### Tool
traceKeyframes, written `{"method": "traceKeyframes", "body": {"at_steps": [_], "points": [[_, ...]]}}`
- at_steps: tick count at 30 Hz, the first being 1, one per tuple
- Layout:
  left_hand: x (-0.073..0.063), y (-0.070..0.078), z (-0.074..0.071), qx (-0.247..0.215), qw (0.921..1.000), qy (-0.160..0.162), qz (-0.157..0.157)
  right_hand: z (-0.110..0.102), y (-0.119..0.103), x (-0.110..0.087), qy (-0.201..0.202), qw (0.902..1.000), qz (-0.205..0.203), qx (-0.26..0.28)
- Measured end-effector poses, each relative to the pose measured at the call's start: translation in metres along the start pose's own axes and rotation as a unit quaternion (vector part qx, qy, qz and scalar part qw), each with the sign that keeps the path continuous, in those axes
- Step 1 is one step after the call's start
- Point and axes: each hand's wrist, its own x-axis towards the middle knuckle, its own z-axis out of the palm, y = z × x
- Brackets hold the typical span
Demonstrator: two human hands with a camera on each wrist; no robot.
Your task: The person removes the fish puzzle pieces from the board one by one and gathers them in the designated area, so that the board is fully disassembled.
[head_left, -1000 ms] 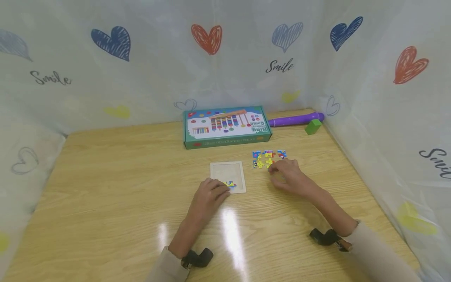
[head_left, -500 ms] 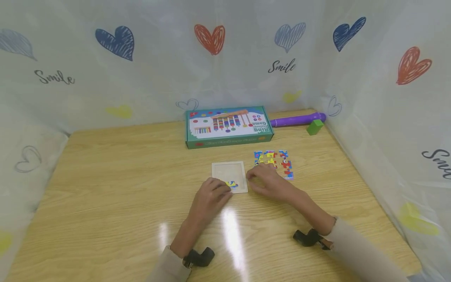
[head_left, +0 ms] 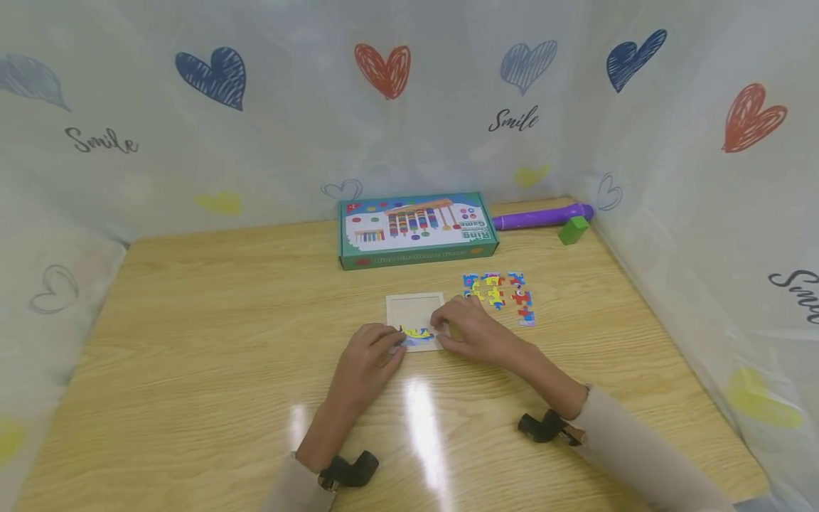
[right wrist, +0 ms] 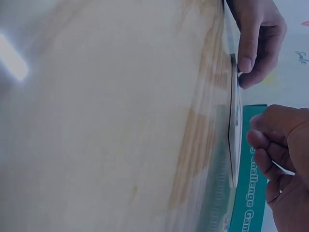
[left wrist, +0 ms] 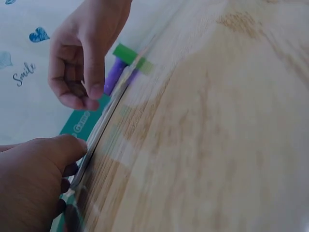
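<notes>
A shallow square wooden puzzle tray (head_left: 414, 296) lies on the table, with yellow-and-blue jigsaw pieces (head_left: 416, 334) along its near side. My left hand (head_left: 363, 364) holds the tray's near left corner, its fingertips reaching over the rim beside the pieces. In the left wrist view, that thumb (left wrist: 72, 147) lies at the tray's edge. Above the tray's right rim hovers my right hand (head_left: 476, 331), fingers loosely curved and fingertips close to the pieces. Neither wrist view shows anything between those fingers (right wrist: 263, 140). To the tray's right, several loose jigsaw pieces (head_left: 495, 293) lie in rows, partly behind the right hand.
Behind the tray lies a green game box (head_left: 419, 231). A purple stick-like object (head_left: 540, 217) extends from its right side, with a green block (head_left: 573, 230) in front. Printed plastic sheeting (head_left: 288, 128) walls the table at the back and sides.
My right hand has moved left from the loose pieces to the tray. My left hand has shifted slightly left, uncovering more of the pieces in the tray.
</notes>
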Motion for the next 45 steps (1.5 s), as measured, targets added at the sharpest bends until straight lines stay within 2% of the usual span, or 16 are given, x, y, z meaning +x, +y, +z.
{"method": "traceKeyframes", "body": {"at_steps": [8, 17, 30, 45], "points": [[0.001, 0.001, 0.002, 0.011, 0.9998, -0.015, -0.01, 0.008, 0.0, 0.004, 0.009, 0.9995, 0.008, -0.03], [0.002, 0.003, 0.002, 0.012, 0.9993, -0.027, -0.023, 0.01, 0.0, 0.007, -0.002, 0.9987, 0.021, -0.046], [0.003, 0.003, 0.002, 0.013, 0.9987, -0.036, -0.034, 0.014, -0.002, 0.009, -0.003, 0.9994, 0.036, -0.003], [0.002, 0.002, -0.002, 0.005, 0.9992, -0.022, -0.032, 0.017, -0.004, 0.011, 0.035, 0.999, 0.027, -0.001]]}}
